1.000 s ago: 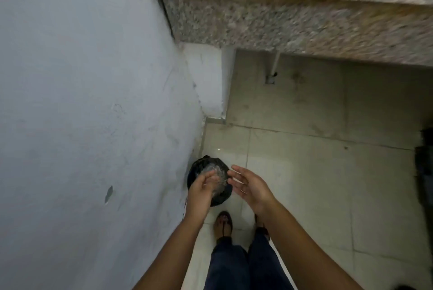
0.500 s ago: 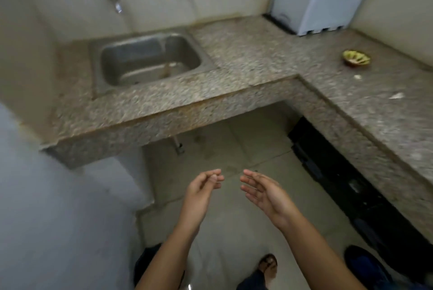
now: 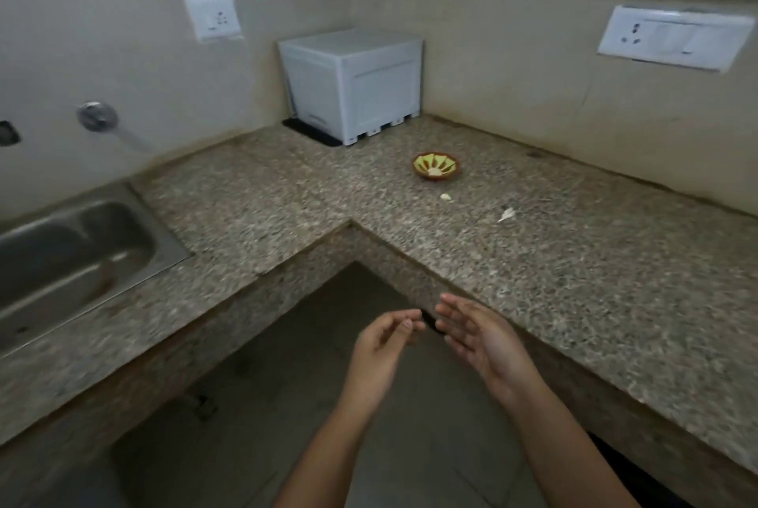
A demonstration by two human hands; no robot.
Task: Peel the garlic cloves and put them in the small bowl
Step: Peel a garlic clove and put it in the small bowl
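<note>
View from a head-worn camera, looking down at an L-shaped speckled granite bench [image 3: 574, 282] in a kitchen corner. Both hands hang in front of its edge, above the floor and close together without touching. The left hand [image 3: 383, 337] has loosely curled fingers with nothing seen in them; the right hand [image 3: 480, 333] is spread and relaxed, palm turned inward, also empty.

Well beyond them sits the small bowl [image 3: 436, 166] – yellow-green inside, with something pale in it, likely peeled garlic. One garlic clove [image 3: 446, 197] lies on the bench just in front of the bowl, and a scrap of peel [image 3: 507, 214] is near it to the right.

The next step is probably to fetch that clove – best pinched up by the fingertips and skinned close to the bowl, so it drops straight in.
</note>
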